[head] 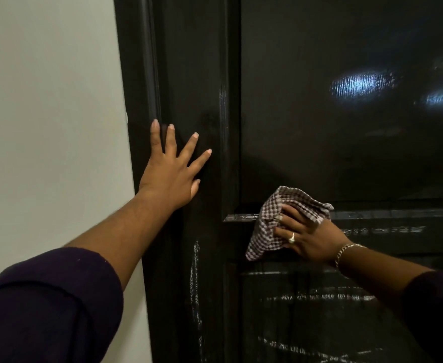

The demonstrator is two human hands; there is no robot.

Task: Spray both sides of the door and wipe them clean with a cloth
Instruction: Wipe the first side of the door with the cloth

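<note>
Door [346, 153], black and glossy, fills most of the view from the middle to the right edge, its upper panel catching two bluish reflections at the right. White streaks of wet spray show on the lower panel and down the upright strip at its left side. Black door frame [139, 74] stands just left of it, and a pale wall [50, 113] takes up the left part of the scene.

Dark sleeve [47, 305] covers the near left forearm at the bottom left corner, pushed up from the wrist. Left hand [170, 174] lies flat against the door's left upright strip, next to the frame, fingers straight and spread wide, holding nothing.

Right hand [306, 237] presses a checked cloth [267, 231] against the door at the horizontal rail between the upper and lower panels, fingers laid over the bunched fabric and slightly curled into it. Cloth hangs crumpled to the left of and above the fingers.

Gold bracelet [346, 251] circles the right wrist, and a ring [291, 238] sits on one finger of that hand.
</note>
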